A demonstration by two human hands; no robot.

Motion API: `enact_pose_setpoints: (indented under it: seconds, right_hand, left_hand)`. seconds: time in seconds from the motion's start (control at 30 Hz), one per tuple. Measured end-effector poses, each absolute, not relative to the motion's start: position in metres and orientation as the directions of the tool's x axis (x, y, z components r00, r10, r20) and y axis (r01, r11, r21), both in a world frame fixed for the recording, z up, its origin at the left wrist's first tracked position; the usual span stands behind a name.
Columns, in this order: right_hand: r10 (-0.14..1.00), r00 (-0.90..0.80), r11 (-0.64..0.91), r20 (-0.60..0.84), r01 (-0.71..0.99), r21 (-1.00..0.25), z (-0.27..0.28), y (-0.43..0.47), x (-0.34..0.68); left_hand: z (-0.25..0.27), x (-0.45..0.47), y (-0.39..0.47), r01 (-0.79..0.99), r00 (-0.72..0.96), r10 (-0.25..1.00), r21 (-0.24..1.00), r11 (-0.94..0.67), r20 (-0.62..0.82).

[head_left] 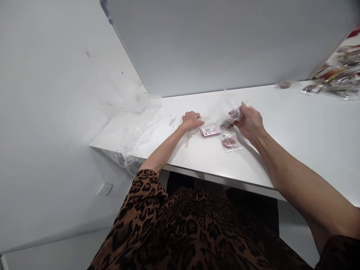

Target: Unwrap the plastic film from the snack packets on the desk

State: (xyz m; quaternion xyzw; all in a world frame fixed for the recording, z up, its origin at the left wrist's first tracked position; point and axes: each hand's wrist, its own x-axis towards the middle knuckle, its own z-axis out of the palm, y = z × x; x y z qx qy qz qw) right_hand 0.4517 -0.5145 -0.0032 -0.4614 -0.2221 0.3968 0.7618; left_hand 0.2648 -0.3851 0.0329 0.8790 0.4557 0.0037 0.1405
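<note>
My right hand (250,122) is closed around a small clear-wrapped packet (232,119) with dark, brownish contents; its exact kind is unclear. A thin clear plastic bag (216,110) spreads on the table between my two hands. At its left side my left hand (192,120) rests with curled fingers, the thumb and fingertips gripping the plastic. Just right of that hand lies a packet with a white and red barcode label (210,131). Below the right hand is another small clear packet (229,141) with reddish contents.
Crumpled clear plastic bags (140,123) lie at the table's left end, partly hanging over the front edge. A pile of wrapped packets (337,80) sits at the far right, with one single packet (285,85) nearby. A grey panel (225,45) stands behind the white table (309,123).
</note>
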Motion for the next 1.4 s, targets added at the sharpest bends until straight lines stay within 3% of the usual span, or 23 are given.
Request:
enact_pose_setpoints:
  seconds: [0.07,0.13,0.2,0.27,0.33,0.4,0.53,0.6,0.7,0.87,0.97,1.1,1.27,1.4]
  right_hand:
    - [0.775,0.63,0.246,-0.049,-0.373,-0.895,-0.008,-0.509,0.461]
    - [0.701,0.713,0.261,-0.018,-0.281,-0.924,-0.012,-0.507,0.47]
    - [0.604,0.789,0.302,0.111,-0.097,-0.948,-0.012,-0.509,0.477]
    - [0.551,0.768,0.34,0.326,0.15,-0.928,-0.007,-0.515,0.476]
    - [0.579,0.614,0.37,0.536,0.388,-0.844,-0.001,-0.523,0.465]
    - [0.661,0.374,0.408,0.651,0.549,-0.73,0.003,-0.529,0.445]
    - [0.787,-0.103,0.515,0.608,0.653,-0.555,0.001,-0.533,0.41]
    - [0.818,-0.212,0.517,0.535,0.68,-0.52,-0.005,-0.533,0.409]
    - [0.851,-0.191,0.451,0.489,0.743,-0.495,-0.012,-0.532,0.427]
    - [0.838,0.041,0.298,0.545,0.802,-0.518,-0.01,-0.532,0.446]
    - [0.82,-0.111,0.424,0.562,0.777,-0.465,-0.005,-0.532,0.422]
    - [0.826,-0.347,0.535,0.444,0.732,-0.422,-0.002,-0.53,0.387]
    - [0.833,-0.379,0.527,0.403,0.766,-0.369,0.005,-0.54,0.392]
    - [0.838,-0.364,0.526,0.406,0.737,-0.424,0.0,-0.56,0.417]
  left_hand:
    - [0.03,0.254,-0.388,0.766,0.567,0.82,0.415,-0.491,-0.079]
    - [0.029,0.24,-0.395,0.656,0.524,0.849,0.665,-0.357,-0.061]
    - [0.032,0.228,-0.404,0.498,0.463,0.879,0.854,-0.15,-0.115]
    - [0.035,0.22,-0.413,0.362,0.42,0.887,0.932,0.032,-0.193]
    - [0.039,0.215,-0.42,0.262,0.416,0.879,0.957,0.128,-0.232]
    - [0.042,0.214,-0.427,0.191,0.44,0.866,0.967,0.17,-0.239]
    - [0.044,0.215,-0.436,0.07,0.475,0.858,0.981,0.184,-0.194]
    - [0.046,0.215,-0.438,0.01,0.457,0.877,0.987,0.161,-0.148]
    - [0.047,0.208,-0.437,-0.029,0.401,0.91,0.991,0.134,-0.111]
    - [0.045,0.193,-0.434,-0.063,0.338,0.933,0.986,0.156,-0.126]
    - [0.047,0.194,-0.44,-0.097,0.34,0.926,0.973,0.207,-0.163]
    - [0.058,0.205,-0.452,-0.126,0.372,0.916,0.97,0.208,-0.149]
    - [0.068,0.208,-0.452,-0.182,0.318,0.942,0.968,0.173,-0.109]
    - [0.063,0.195,-0.447,-0.249,0.252,0.962,0.953,0.172,-0.107]
